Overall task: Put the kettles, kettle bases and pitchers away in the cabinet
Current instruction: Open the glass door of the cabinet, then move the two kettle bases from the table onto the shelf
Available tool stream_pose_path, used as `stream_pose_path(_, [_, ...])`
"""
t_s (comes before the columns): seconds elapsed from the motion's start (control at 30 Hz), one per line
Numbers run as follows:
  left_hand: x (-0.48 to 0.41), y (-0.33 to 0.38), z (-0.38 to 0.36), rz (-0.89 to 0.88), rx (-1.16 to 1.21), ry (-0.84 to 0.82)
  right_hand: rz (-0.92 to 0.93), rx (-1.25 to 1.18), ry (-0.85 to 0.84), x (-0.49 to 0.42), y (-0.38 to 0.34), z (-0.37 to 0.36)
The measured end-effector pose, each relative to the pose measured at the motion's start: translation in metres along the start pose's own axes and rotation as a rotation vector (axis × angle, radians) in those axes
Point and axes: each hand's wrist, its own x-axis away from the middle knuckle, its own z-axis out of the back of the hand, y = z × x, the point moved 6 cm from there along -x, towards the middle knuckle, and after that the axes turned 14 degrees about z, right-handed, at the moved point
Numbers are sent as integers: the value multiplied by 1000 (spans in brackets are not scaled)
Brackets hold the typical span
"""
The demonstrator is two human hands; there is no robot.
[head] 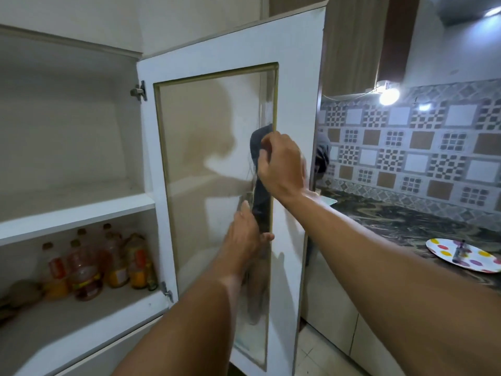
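- At the open cabinet door (pixel 292 85), both hands work near its free edge.
- right hand (pixel 282 166): fingers curled shut on a dark handle-like object (pixel 260 196), upright against the glass panel (pixel 206 147).
- left hand (pixel 245 232): just below, touching the object's lower end; can't tell if its fingers grip it.
- cabinet (pixel 67 137): upper shelf (pixel 76 210) bare, roomy; lower shelf holds bottles (pixel 89 267) at the back.
- surface (pixel 393 226) to the right carries a dotted plate (pixel 466 256) near its front edge.
- No kettle, base or pitcher clearly identifiable.
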Motion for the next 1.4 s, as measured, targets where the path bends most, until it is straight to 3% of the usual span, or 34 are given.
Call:
stream_pose_path(0.1, [-7,-63,51,96,-122,94,-41,8,-330,6,-35,-61])
stream_pose_path(0.27, [0,-178,175,187,-361,311,-40,-51,-554,19,-124,-158])
stream_pose_path(0.5, [48,-334,329,426,-531,534,93,-324,-696,33,-307,-271])
stream_pose_path(0.77, [163,-495,439,887,-550,651,391,-610,-868,80,-535,-370])
stream_pose_path(1.03, [259,-609,443,1368,-487,830,774,-890,-1081,179,-693,-433])
stream_pose_path(1.17, [288,-640,402,1618,-351,858,1005,-940,-1157,231,-724,-455])
stream_pose_path(1.27, [304,-659,374,1743,-286,931,1060,-980,-1230,263,-743,-479])
stream_pose_path(1.4, [314,-692,341,1868,-278,900,1157,-1003,-1316,315,-757,-509])
